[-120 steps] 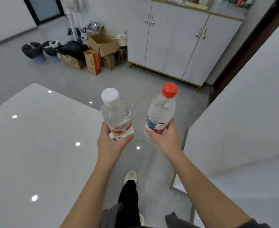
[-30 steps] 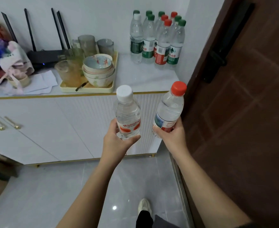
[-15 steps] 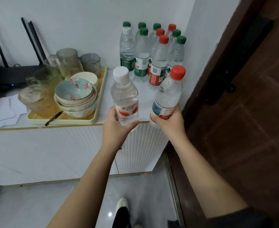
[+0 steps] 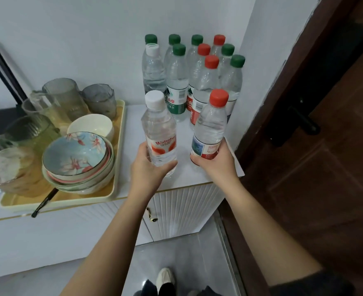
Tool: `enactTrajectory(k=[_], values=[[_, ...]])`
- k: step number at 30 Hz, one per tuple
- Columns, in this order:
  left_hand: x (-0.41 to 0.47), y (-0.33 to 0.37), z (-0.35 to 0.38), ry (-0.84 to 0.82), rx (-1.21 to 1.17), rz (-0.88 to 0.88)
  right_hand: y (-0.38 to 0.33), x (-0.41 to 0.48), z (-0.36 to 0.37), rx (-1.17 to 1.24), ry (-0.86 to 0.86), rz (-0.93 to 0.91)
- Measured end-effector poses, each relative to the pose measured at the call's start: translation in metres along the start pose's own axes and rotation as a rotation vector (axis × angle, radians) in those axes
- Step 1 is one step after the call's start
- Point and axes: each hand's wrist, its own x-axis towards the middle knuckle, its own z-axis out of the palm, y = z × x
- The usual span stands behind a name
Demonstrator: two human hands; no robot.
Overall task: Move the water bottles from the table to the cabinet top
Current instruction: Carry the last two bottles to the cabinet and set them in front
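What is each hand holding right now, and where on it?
Left hand grips the white-capped bottle round its lower body. Right hand grips the red-capped bottle round its lower body, partly over the label.

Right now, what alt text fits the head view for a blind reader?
The left hand holds a clear white-capped plastic bottle and the right hand a clear red-capped plastic bottle over the white cabinet top, before a cluster of bottles; a yellow tray of bowls sits left.
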Motion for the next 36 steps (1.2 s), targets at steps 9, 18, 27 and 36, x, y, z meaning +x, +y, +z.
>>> enactTrajectory(k=[9,18,27,36], values=[[0.013,-0.006,0.003,-0.021,0.052,0.009,0.005,0.017,0.004,0.004,-0.08,-0.007],[0.003,-0.007,0.008,0.073,0.052,0.079,0.021,0.013,-0.008,0.074,-0.113,-0.036],[0.045,0.002,0.017,0.095,0.05,0.086,0.013,0.05,0.021,-0.084,-0.068,-0.171],[0.078,-0.002,0.027,0.13,-0.014,0.1,0.012,0.078,0.042,-0.082,0.029,-0.195]])
